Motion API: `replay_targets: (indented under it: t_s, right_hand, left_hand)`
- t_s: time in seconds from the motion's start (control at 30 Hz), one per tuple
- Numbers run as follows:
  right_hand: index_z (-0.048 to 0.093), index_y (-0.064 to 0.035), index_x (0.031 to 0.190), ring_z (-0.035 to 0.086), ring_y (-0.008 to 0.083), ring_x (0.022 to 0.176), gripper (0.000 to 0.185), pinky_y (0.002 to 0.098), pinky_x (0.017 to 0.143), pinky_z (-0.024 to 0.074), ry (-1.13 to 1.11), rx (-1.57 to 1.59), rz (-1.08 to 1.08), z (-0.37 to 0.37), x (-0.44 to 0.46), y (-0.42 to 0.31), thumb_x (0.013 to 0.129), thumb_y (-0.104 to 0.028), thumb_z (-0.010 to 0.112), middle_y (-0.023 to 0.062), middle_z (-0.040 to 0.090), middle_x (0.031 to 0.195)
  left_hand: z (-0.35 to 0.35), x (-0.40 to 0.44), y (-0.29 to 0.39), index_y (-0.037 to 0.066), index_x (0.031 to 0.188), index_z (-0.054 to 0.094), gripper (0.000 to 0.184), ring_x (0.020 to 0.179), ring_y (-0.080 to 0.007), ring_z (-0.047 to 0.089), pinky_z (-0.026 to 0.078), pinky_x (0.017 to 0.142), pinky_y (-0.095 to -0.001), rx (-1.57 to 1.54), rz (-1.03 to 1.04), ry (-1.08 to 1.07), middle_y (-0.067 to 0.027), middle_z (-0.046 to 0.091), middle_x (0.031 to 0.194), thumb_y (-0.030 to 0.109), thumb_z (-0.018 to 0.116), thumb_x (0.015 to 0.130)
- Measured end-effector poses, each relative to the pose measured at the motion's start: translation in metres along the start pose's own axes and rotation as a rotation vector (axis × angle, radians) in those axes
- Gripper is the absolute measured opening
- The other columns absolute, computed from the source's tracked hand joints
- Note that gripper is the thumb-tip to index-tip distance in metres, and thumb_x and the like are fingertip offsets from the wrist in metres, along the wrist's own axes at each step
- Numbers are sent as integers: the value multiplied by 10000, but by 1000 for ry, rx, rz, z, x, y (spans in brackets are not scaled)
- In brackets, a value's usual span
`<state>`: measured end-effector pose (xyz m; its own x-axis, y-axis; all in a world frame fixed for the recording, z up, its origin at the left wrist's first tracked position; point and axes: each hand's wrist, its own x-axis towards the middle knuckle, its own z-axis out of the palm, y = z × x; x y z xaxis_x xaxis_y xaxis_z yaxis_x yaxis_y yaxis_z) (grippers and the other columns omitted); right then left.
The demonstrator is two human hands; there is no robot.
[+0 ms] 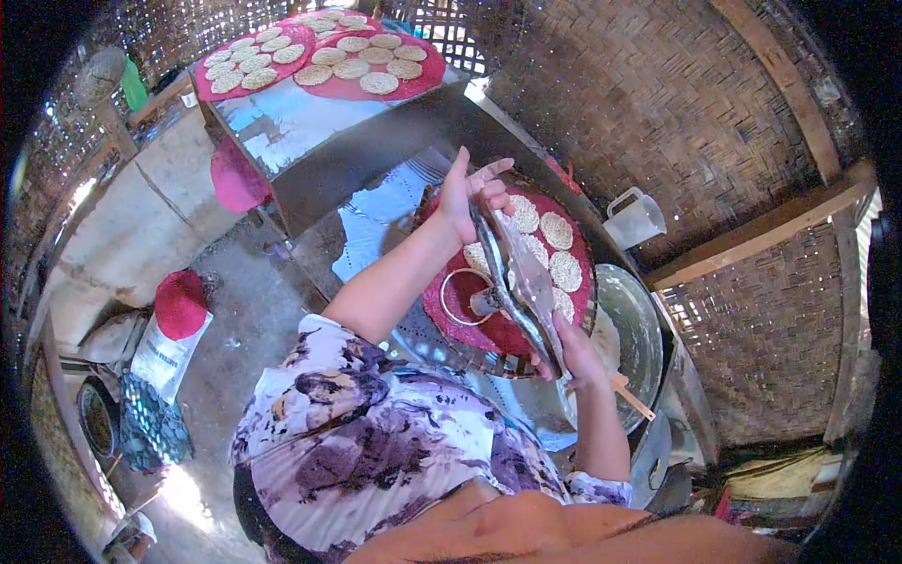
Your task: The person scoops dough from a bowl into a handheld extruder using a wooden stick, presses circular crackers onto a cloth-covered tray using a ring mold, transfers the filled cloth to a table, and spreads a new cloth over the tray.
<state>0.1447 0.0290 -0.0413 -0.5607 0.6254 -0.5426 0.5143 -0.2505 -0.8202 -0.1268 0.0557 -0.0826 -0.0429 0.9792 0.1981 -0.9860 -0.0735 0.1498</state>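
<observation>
Both of my hands hold a thin, dark-edged round object, tilted nearly on edge, with clear plastic along its right side. My left hand grips its upper end, some fingers stretched out. At the lower end my right hand is closed round the rim. Below it lies a red round sheet on a round tray, bearing several pale, textured discs. A light ring and a small cylinder are on the red sheet, left of the held object.
A large metal basin with a wooden-handled tool is at the right. Beyond it stands a clear plastic jug. Red sheets with pale discs lie on a raised surface at the back. A sack is at the left.
</observation>
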Motion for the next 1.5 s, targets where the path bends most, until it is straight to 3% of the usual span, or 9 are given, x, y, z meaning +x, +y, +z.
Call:
replay_targets:
  t_s: [0.37,0.87,0.97,1.07,1.17,1.23,1.3,1.33,1.5]
  right_hand:
    - [529,-16,653,444,152,335,556,285,329,334,-21,-125,-134,16,14,23,895,-471,322,71,499,483]
    - [550,-15,697,430,93,407,404,264,388,327,325,-219,-381,33,30,36,882,-361,453,30,481,488]
    - [554,-23,715,430,87,417,383,254,396,329,332,-203,-382,31,28,36,884,-352,452,19,477,491]
    - [559,-33,769,430,82,431,347,240,404,333,248,-87,-353,27,27,39,885,-343,454,8,489,520]
    - [559,-38,839,435,77,450,319,228,408,335,184,50,-312,25,22,39,883,-337,458,5,509,567]
    - [557,-38,870,441,75,461,316,224,410,335,173,104,-304,26,19,38,882,-338,458,6,519,591]
    - [554,-38,887,447,75,470,321,222,412,334,177,127,-313,25,17,38,882,-343,455,8,525,607]
    - [557,-38,890,448,75,472,321,221,413,335,176,135,-312,26,16,37,883,-341,454,6,526,610]
    - [566,-36,917,457,78,482,303,227,422,348,162,163,-364,29,14,40,882,-316,455,1,535,624]
  left_hand:
    - [5,-22,14,75,912,513,641,400,-124,360,380,491,-342,117,45,141,48,314,454,667,293,801]
    - [24,-3,22,82,816,492,640,315,-94,237,274,399,-283,242,21,2,54,228,398,681,266,797]
    - [21,0,21,75,860,522,682,334,-102,261,319,426,-298,252,1,-94,49,245,415,693,243,791]
    - [30,-4,17,75,931,552,711,445,-134,412,382,504,-312,196,-5,-116,11,434,508,689,218,798]
    - [51,-20,7,87,1072,527,690,670,-178,537,428,657,-312,322,-107,200,-64,587,776,640,191,834]
    - [11,-27,-1,92,1117,508,620,873,-198,548,411,796,-327,791,-191,228,-120,581,1005,564,186,875]
    - [-13,-44,-23,78,1104,527,526,1013,-187,499,338,915,-368,1319,-211,242,-116,590,1014,445,202,913]
    - [-18,-46,-19,76,1143,501,487,1028,-202,505,352,913,-363,1458,-368,209,-121,591,1026,381,193,920]
    - [-23,-60,-21,72,1157,484,513,1006,-242,533,391,874,-366,1658,-292,200,-152,574,1059,407,183,911]
